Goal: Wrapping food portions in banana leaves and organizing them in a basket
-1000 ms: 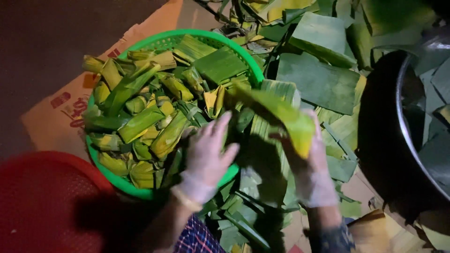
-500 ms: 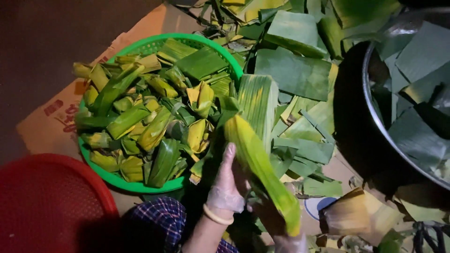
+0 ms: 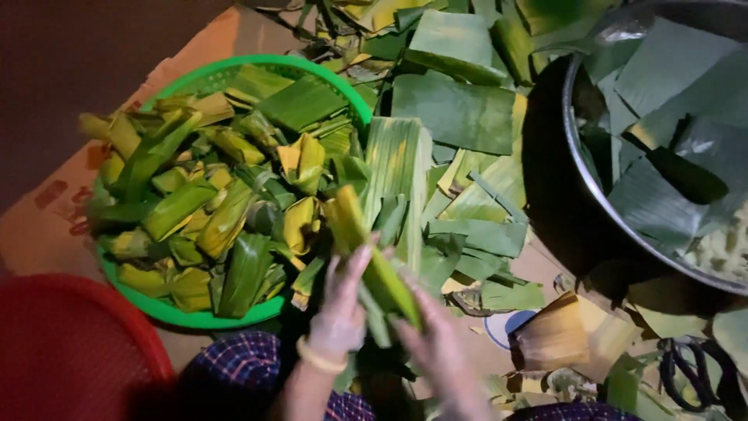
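Just off the near right rim of the green basket (image 3: 195,82), the left hand (image 3: 340,308) and right hand (image 3: 440,351) clasp a leaf roll (image 3: 366,253) between them, seemingly mid-wrap; finishing it likely needs a firm tuck, with cut leaves (image 3: 456,109) lying beyond.

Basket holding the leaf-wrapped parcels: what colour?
Bright green mesh basket, seen clearest in the head view.

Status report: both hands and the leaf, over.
Left hand and right hand both hold a rolled banana leaf. Green basket of wrapped leaf parcels beside left hand. Nothing blocking.
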